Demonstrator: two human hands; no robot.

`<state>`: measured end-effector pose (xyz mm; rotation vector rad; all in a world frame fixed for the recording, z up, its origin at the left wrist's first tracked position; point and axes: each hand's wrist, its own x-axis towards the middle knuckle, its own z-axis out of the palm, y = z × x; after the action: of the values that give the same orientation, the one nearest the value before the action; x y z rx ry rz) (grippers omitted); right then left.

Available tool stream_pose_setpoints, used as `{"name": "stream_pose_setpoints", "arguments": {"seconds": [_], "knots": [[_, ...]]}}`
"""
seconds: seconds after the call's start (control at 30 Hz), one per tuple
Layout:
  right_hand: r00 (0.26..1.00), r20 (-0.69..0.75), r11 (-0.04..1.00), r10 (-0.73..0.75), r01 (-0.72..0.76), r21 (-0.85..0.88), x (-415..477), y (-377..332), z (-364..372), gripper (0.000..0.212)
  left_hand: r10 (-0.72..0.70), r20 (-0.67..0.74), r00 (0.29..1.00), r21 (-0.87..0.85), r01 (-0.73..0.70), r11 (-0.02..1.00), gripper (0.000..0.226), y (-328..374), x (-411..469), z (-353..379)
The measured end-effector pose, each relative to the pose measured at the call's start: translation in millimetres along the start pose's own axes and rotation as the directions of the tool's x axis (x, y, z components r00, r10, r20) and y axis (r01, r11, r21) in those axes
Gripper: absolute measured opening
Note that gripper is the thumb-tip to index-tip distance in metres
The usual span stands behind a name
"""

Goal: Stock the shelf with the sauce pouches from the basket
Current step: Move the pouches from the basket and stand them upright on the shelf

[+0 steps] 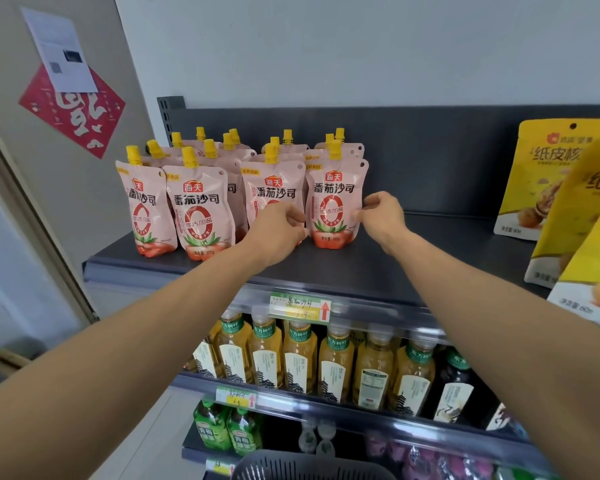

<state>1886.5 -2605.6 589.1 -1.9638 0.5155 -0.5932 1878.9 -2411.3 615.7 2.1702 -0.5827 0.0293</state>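
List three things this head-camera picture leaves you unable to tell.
- Basket contents: bottom edge cuts it off.
- Price tag handwriting: too blurred.
- Whether the left hand and right hand grip the front right pouch or only touch it: fingers hide the contact.

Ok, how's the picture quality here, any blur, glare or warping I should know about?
Head view: even, soft lighting, faint shadows under the sauce pouches on the top shelf. Wide-angle warping bends the shelf edges and stretches the forearms. Centre is sharp, pouch labels readable; the edges soften, with the yellow snack bags and basket blurred. Mild glare on the clear price rail. Left hand and right hand are crisp.
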Motion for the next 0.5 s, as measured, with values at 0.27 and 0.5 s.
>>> {"name": "stream_pose_setpoints", "arguments": {"seconds": [0.27, 0.5], "knots": [[0.943, 0.224, 0.703, -0.246, 0.333, -0.629, -67.2, -20.4, -38.7, 0.025, 0.161, 0.216, 0.963, 0.265, -0.216, 0.94, 0.023, 5.9, -21.0, 1.3], [0.794, 0.587, 0.425, -0.156, 0.591, -0.686, -146.7, -24.7, -54.1, 0.024, 0.206, 0.475, 0.855, 0.438, -0.433, 0.788, 0.022, 5.2, -75.3, 20.7]]}}
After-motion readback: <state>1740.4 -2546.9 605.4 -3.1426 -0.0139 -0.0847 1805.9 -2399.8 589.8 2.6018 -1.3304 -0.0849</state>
